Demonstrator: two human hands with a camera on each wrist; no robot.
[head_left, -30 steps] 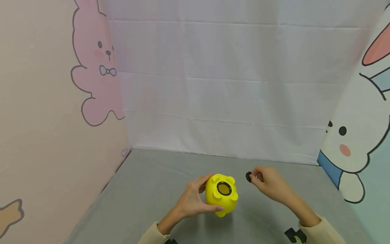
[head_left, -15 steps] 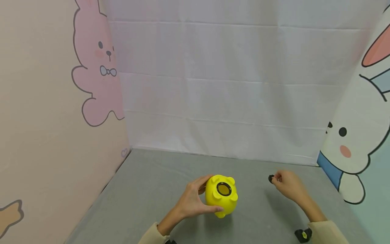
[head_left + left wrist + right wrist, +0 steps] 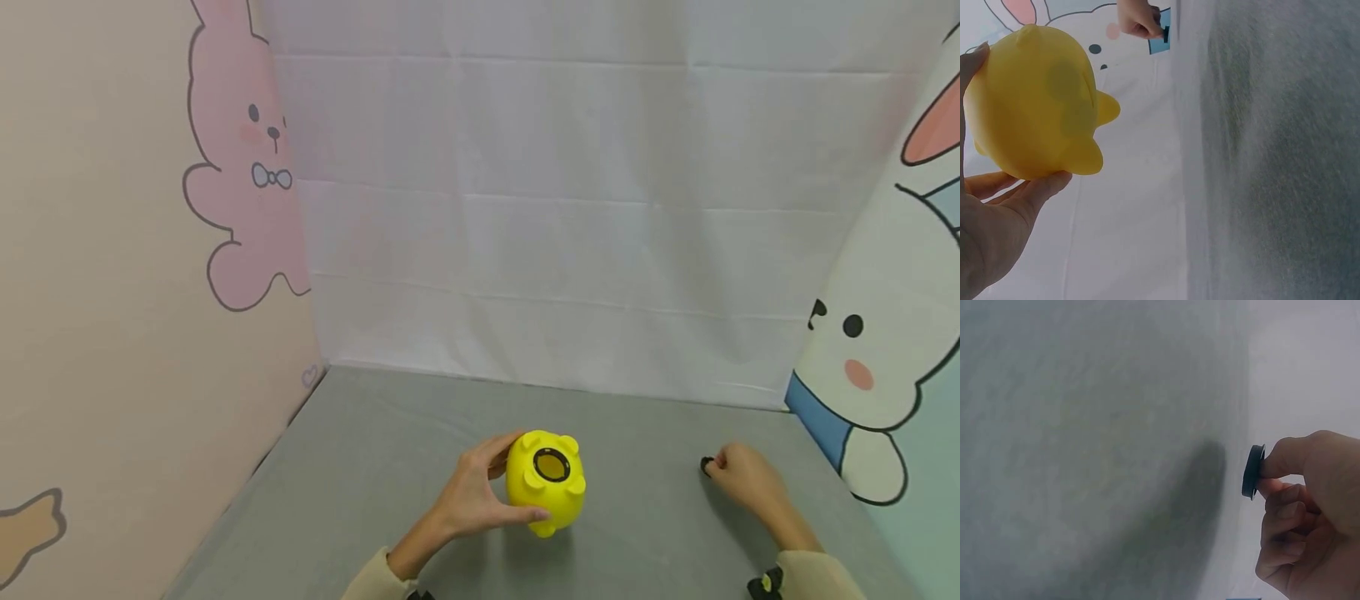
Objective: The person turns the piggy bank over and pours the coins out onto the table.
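My left hand [image 3: 474,493] grips a round yellow piggy bank [image 3: 558,502] from its left side, thumb along the near side and fingers behind. Its underside faces up toward the head camera, showing stubby feet around a round hole with a black rim [image 3: 552,465]. In the left wrist view the glossy body of the piggy bank [image 3: 1029,106] fills the upper left. Off to the right, my right hand [image 3: 752,483] pinches a small round black cap [image 3: 1252,472] between thumb and index finger, the other fingers curled in. The cap stands on edge, low over the table.
A grey cloth covers the table [image 3: 375,483]. Behind it hangs a white creased sheet [image 3: 480,250]. Side walls with cartoon rabbits, a pink rabbit [image 3: 247,208] and a white rabbit [image 3: 885,375], stand at left and right.
My right hand has moved away from the piggy bank, to the right and lower toward the table, with the cap still pinched. The left hand and piggy bank have stayed in place.
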